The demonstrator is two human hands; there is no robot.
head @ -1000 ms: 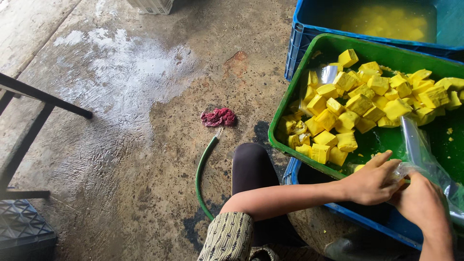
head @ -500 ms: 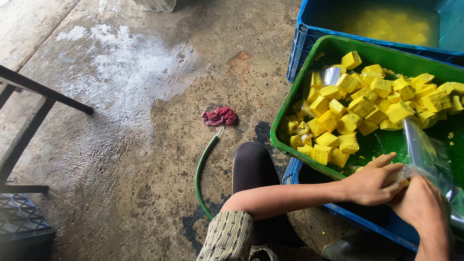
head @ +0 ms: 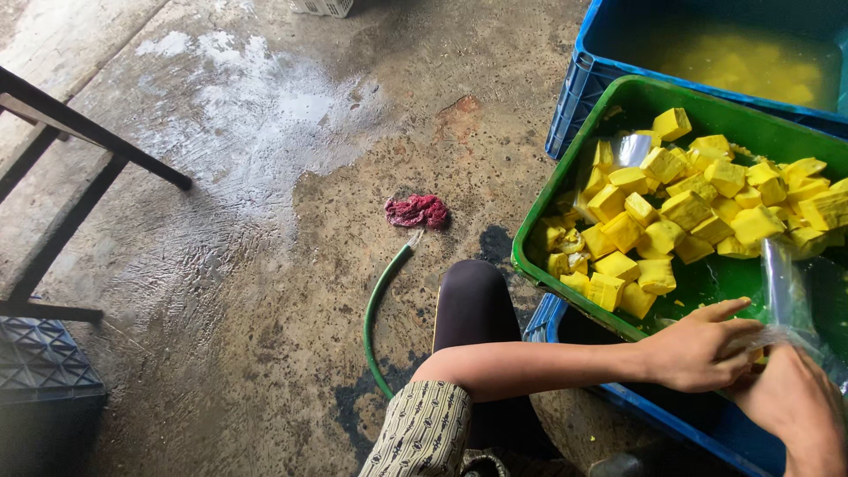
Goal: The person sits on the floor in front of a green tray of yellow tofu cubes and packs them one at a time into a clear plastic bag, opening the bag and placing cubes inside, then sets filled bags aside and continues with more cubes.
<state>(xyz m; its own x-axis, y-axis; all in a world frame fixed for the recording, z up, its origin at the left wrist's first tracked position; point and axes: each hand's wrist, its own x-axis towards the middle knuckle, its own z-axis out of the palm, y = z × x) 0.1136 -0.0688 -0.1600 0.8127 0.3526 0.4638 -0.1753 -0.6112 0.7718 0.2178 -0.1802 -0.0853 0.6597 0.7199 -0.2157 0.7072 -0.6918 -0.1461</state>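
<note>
A green tray at the right holds several yellow cubes, wet and piled toward its far side. My left hand reaches over the tray's near rim, fingers curled on the bottom of a clear plastic bag. My right hand grips the same bag from below at the frame's lower right corner. The bag stands up from my hands over the tray. My dark-clad knee is just left of the tray.
A blue crate with yellowish liquid sits behind the tray; another blue crate lies under it. A green hose and a red rag lie on the wet concrete floor. A dark frame and a dark crate stand at the left.
Both hands stay on the plastic bag; my left hand's fingers have spread slightly along it. The view has shifted a little.
</note>
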